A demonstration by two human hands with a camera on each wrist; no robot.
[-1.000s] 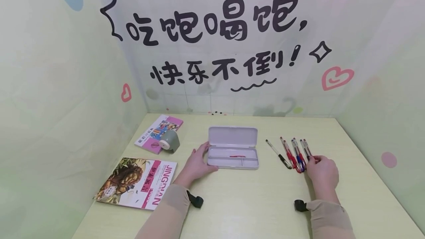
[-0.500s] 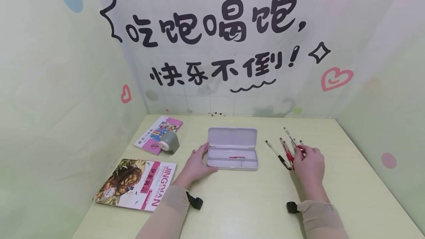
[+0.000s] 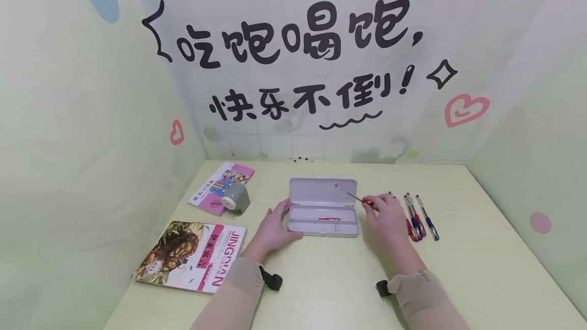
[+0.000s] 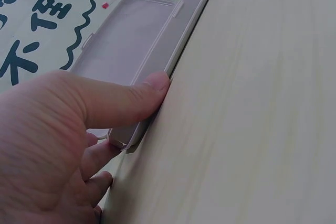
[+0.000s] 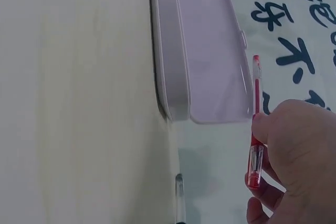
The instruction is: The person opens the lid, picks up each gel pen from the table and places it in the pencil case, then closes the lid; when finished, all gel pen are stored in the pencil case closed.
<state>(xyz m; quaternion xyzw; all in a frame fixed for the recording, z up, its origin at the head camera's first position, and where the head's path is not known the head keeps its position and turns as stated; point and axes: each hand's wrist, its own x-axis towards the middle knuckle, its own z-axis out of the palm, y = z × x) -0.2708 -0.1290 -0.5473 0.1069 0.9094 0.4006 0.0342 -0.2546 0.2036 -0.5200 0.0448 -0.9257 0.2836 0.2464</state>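
An open lilac pencil case (image 3: 323,190) stands on the table, its lid raised at the back, with a red pen (image 3: 329,218) lying in its rear compartment. My left hand (image 3: 273,229) grips the case's left end, thumb along the front wall and fingers round the side. In my right hand (image 3: 390,220) a red gel pen (image 5: 256,148) is pinched between thumb and fingers, raised beside the right end of the case. In the head view this pen's far end overlaps the lid. Right of that hand lie several pens (image 3: 417,220) with red and blue grips, partly hidden by it.
At the left lie a picture-covered book (image 3: 183,256) and a purple-edged book (image 3: 215,187) behind it. A grey-green pencil sharpener (image 3: 237,198) stands against the rear book. Printed fabric walls (image 3: 293,141) border the table at the back and sides.
My right hand has lifted a red gel pen out of the group at the right and carried it left to the case. My left hand stays on the case.
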